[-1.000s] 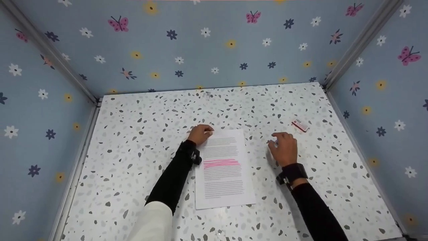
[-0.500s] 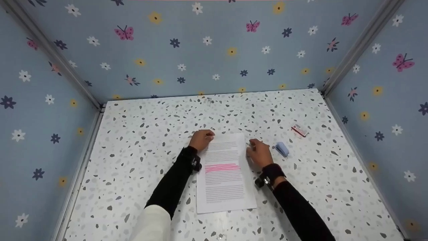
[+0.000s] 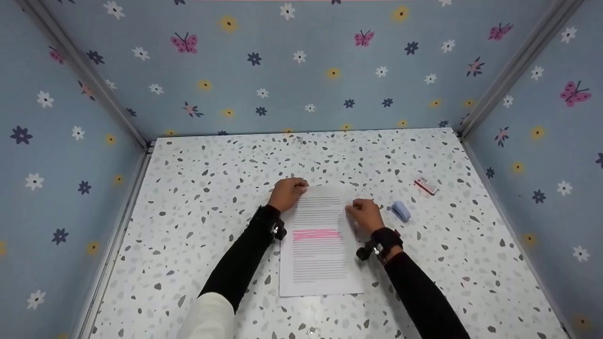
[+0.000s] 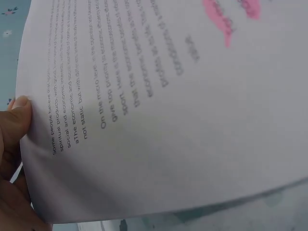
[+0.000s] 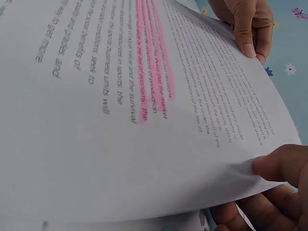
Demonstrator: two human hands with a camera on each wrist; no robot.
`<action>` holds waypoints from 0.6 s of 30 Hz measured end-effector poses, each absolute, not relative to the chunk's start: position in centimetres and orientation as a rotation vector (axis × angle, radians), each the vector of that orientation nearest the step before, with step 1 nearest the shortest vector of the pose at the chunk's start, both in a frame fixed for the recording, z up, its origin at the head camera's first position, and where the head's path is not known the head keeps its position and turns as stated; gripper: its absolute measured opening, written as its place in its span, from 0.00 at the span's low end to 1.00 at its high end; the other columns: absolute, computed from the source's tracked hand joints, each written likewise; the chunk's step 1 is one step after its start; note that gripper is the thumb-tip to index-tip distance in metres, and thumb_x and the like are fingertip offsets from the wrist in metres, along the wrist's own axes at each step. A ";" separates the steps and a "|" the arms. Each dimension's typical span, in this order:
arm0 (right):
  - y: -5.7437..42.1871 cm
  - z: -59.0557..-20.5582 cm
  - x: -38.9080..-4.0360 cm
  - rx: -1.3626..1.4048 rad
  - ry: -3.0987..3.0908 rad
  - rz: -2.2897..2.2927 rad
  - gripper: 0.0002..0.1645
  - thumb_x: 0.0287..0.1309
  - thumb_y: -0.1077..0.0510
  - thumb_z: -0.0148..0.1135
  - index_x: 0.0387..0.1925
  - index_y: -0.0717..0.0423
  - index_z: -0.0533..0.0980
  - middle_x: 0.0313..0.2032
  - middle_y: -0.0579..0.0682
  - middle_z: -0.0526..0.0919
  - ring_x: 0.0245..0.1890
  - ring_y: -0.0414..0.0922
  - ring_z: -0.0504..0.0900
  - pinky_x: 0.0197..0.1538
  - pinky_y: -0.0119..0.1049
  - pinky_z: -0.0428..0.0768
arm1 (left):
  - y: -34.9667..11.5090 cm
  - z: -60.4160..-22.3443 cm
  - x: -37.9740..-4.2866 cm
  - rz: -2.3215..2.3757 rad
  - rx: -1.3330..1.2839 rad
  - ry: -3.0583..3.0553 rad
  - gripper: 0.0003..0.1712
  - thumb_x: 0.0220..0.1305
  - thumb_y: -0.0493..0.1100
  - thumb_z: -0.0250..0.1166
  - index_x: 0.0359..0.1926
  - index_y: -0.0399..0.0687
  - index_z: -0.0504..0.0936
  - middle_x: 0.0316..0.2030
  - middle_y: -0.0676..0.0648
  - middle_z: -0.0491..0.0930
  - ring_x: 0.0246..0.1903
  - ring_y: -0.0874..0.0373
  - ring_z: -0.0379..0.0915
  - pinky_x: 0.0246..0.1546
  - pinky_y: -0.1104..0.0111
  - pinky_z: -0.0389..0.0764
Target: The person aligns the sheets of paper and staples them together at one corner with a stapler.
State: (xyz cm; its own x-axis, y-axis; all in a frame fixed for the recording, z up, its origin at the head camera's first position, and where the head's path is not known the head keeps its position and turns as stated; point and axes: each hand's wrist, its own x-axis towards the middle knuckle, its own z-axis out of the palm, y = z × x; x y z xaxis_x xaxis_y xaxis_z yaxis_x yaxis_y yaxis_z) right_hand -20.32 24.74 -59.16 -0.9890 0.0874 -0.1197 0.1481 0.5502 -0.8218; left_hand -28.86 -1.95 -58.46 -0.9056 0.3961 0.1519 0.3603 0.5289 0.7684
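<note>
A printed sheet of paper (image 3: 320, 263) with pink highlighter strokes across its middle lines lies before me. My left hand (image 3: 287, 194) pinches its top left edge, thumb on the printed face in the left wrist view. On the right edge near the top, my right hand (image 3: 365, 214) pinches the paper, with the thumb (image 5: 276, 166) above and the fingers beneath. The paper's upper part is raised and bowed between both hands. Just right of the right hand sits a small light-blue stapler (image 3: 401, 211).
A small red and white box (image 3: 426, 186) lies farther back on the right. The speckled white table (image 3: 212, 165) is bordered by blue flowered walls (image 3: 301, 70) at the back and both sides.
My right hand has left the light-blue stapler, moved left and taken hold of the paper's right edge. The left hand stays at the top left, and the paper's top has lifted.
</note>
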 end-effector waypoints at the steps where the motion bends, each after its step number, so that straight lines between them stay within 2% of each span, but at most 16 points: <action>1: 24.8 -59.2 -20.3 0.186 2.709 -1.455 0.14 0.67 0.57 0.64 0.32 0.67 0.79 0.25 0.52 0.79 0.26 0.44 0.76 0.34 0.36 0.73 | -2.1 -58.3 -28.8 1.340 0.673 2.708 0.08 0.71 0.38 0.65 0.45 0.41 0.88 0.45 0.44 0.87 0.48 0.50 0.82 0.52 0.59 0.78; 3: 24.8 -59.1 -20.2 0.133 2.699 -1.482 0.16 0.67 0.59 0.64 0.25 0.64 0.75 0.20 0.51 0.75 0.21 0.44 0.72 0.29 0.35 0.70 | -2.5 -58.1 -28.7 1.333 0.670 2.704 0.09 0.71 0.39 0.65 0.47 0.41 0.87 0.46 0.43 0.86 0.49 0.49 0.81 0.53 0.59 0.78; 5: 24.8 -59.0 -20.2 0.091 2.696 -1.499 0.15 0.68 0.60 0.64 0.24 0.59 0.77 0.19 0.49 0.77 0.19 0.42 0.73 0.27 0.33 0.71 | -3.1 -58.1 -28.5 1.353 0.636 2.698 0.14 0.70 0.40 0.66 0.53 0.41 0.85 0.49 0.41 0.84 0.51 0.47 0.79 0.54 0.57 0.76; 9: 24.9 -59.0 -20.2 0.054 2.667 -1.539 0.15 0.69 0.60 0.63 0.24 0.61 0.78 0.19 0.51 0.77 0.19 0.43 0.73 0.26 0.33 0.70 | -4.8 -58.3 -27.9 1.457 0.451 2.600 0.32 0.69 0.46 0.69 0.69 0.41 0.70 0.57 0.35 0.76 0.55 0.42 0.73 0.57 0.51 0.71; 11: 25.0 -59.0 -20.2 0.082 2.635 -1.585 0.17 0.69 0.60 0.63 0.22 0.60 0.75 0.18 0.50 0.74 0.19 0.43 0.71 0.26 0.33 0.68 | -5.6 -58.6 -27.3 1.526 0.321 2.476 0.38 0.69 0.49 0.68 0.73 0.43 0.64 0.59 0.33 0.74 0.57 0.42 0.72 0.57 0.51 0.72; 14: 25.1 -59.2 -20.1 0.130 2.610 -1.657 0.21 0.69 0.59 0.63 0.19 0.57 0.69 0.17 0.47 0.67 0.18 0.44 0.67 0.26 0.34 0.64 | -6.5 -59.1 -26.3 1.567 0.203 2.291 0.35 0.70 0.49 0.67 0.71 0.39 0.67 0.58 0.34 0.78 0.53 0.44 0.78 0.53 0.56 0.77; 18: 25.1 -59.5 -20.1 0.150 2.654 -1.678 0.24 0.69 0.58 0.63 0.18 0.54 0.64 0.16 0.45 0.61 0.18 0.43 0.63 0.26 0.34 0.61 | -7.2 -59.8 -25.3 1.593 0.180 2.183 0.22 0.71 0.42 0.66 0.59 0.32 0.79 0.45 0.38 0.86 0.39 0.50 0.85 0.38 0.65 0.82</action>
State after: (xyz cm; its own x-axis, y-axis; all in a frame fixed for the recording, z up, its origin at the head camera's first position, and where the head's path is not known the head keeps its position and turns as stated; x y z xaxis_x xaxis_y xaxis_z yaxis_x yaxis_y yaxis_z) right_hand -20.05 25.13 -59.53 -0.9954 0.0813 -0.0497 0.0797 0.4255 -0.9014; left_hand -25.35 -7.16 -59.82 -0.8992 0.3492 -0.2636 -0.1444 0.3319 0.9322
